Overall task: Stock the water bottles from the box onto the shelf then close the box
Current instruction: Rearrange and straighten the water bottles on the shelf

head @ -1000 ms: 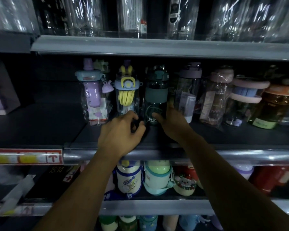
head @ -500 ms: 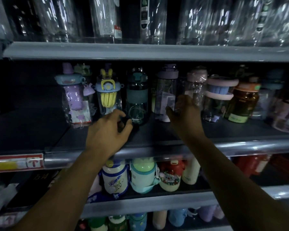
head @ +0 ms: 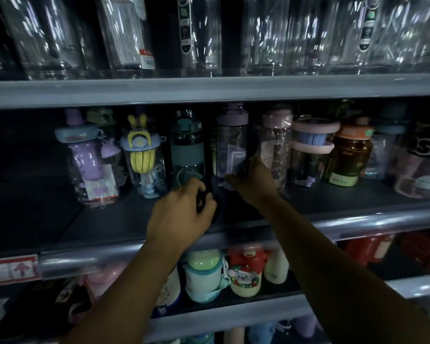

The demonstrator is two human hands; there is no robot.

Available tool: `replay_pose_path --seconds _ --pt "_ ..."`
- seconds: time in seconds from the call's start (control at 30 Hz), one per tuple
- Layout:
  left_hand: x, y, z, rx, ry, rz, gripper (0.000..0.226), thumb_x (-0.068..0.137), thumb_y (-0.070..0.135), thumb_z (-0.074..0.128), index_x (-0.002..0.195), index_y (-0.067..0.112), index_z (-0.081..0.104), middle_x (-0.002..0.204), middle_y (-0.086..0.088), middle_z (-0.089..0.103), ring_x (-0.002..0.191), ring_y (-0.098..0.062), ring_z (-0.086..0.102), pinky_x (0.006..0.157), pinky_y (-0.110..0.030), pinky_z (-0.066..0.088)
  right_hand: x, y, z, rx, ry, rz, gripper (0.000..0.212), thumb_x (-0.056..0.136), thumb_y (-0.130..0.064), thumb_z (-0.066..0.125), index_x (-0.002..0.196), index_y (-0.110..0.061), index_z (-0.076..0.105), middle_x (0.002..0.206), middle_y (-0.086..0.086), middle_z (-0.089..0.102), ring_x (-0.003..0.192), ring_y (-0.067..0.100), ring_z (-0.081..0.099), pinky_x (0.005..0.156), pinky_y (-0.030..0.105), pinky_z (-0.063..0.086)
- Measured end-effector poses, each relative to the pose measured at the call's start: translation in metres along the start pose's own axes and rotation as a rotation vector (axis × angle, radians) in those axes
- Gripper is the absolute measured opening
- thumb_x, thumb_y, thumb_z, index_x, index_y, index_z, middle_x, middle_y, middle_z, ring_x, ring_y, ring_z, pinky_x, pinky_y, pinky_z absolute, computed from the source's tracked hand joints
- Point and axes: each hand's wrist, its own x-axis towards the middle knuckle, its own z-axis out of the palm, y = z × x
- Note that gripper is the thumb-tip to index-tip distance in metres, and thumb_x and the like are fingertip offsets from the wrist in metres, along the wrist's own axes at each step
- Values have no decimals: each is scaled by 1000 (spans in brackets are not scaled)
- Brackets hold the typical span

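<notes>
On the dark middle shelf [head: 358, 194] stands a row of water bottles. A dark green bottle [head: 187, 145] is near the centre, with a clear bottle with a purple lid [head: 231, 142] just to its right. My left hand [head: 181, 217] is at the foot of the green bottle, its fingers curled round a small dark part [head: 205, 196] there; what that part is I cannot tell. My right hand [head: 255, 181] grips the base of the purple-lidded bottle from the right. The box is out of view.
Left of the green bottle stand a yellow-and-blue kids' bottle [head: 143, 157] and a lilac one [head: 87, 155]. A pink-lidded bottle [head: 276, 145] and an amber one [head: 348, 157] stand to the right. A metal rail [head: 370, 223] fronts the shelf. Wrapped clear bottles fill the shelf above; more bottles stand below.
My right hand left the dark green bottle and moved right onto the purple-lidded bottle. My left hand stayed at the green bottle's foot. The view shifted slightly right.
</notes>
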Motion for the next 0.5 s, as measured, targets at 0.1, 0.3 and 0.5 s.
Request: replay_pose_path --seconds 0.1,0.3,0.5 --pt "0 0 1 -7 18 6 25 96 41 60 109 21 63 82 1 70 72 -25 66 63 -36 54 -1 1 -1 -38 -22 -19 63 69 -43 87 113 -6 61 111 10 67 102 27 65 78 32 53" --pt "-1 -1 -2 -41 -25 -64 26 96 47 57 108 24 61 80 7 66 74 -23 66 66 -37 55 -20 -7 -17 -22 -85 -21 57 66 -37 91 107 -12 60 103 3 67 91 20 64 65 27 50" --pt "0 -1 -5 -146 -105 -88 37 95 60 55 120 33 55 91 20 67 86 -9 66 74 -33 53 -40 -9 -24 -40 -125 -93 82 64 -48 91 121 -5 51 111 8 66 99 25 64 67 23 44"
